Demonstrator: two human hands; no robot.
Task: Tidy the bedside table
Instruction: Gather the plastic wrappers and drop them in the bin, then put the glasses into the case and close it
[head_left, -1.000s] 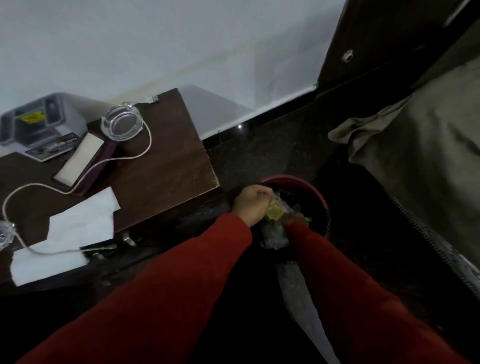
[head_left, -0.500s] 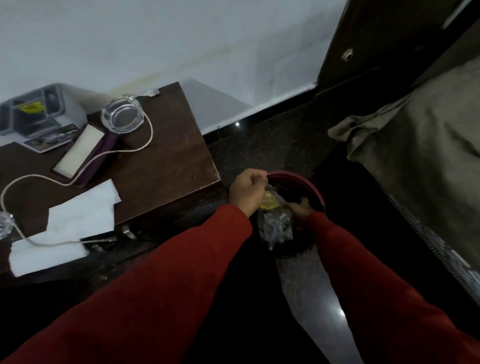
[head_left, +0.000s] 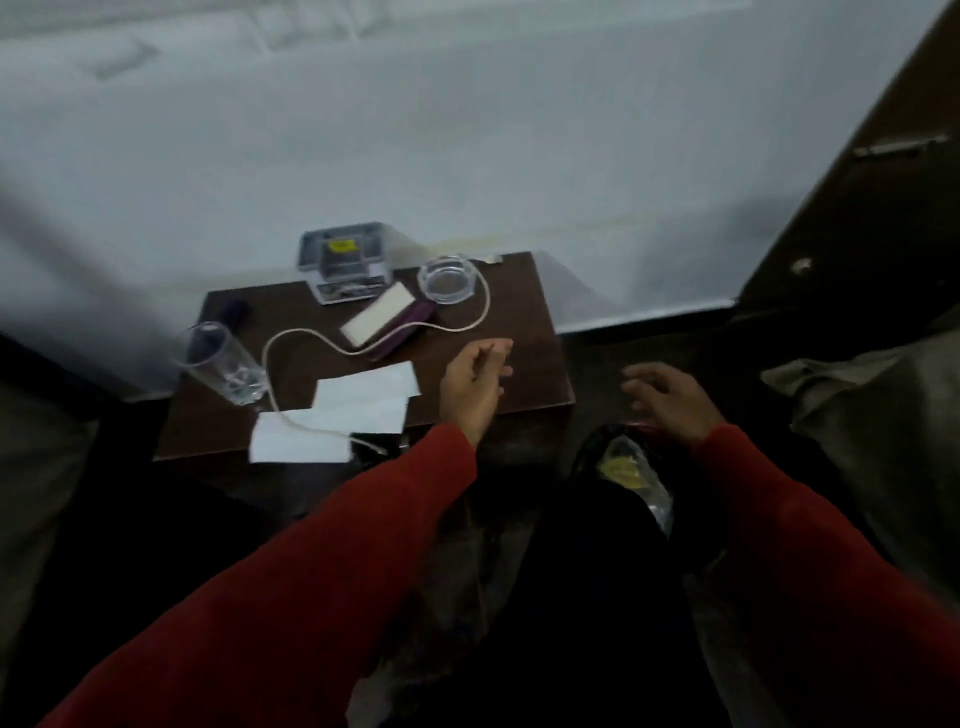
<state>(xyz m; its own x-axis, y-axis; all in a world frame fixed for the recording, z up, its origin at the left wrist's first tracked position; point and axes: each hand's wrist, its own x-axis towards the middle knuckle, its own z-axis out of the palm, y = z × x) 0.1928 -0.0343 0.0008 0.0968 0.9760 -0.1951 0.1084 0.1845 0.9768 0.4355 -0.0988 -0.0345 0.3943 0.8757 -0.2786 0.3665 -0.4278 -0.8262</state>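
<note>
Left hand (head_left: 475, 382): empty, fingers loosely spread, over the bedside table (head_left: 524, 332) near its right edge.
Right hand (head_left: 670, 400): empty, fingers spread, off the table's right edge, above the bin (head_left: 597, 457).
Wrapper (head_left: 631, 470): lies in the bin.
White papers (head_left: 337, 415): at the table's front edge.

One camera only, worn on the head, looking steeply down and forward from standing height. It faces the white wall (head_left: 467, 156), with the table (head_left: 530, 322) mid-frame, some way below. Both red sleeves run up from the bottom edge. The wide lens bends the door (head_left: 857, 218) at right. The picture is dim and blurred.
</note>
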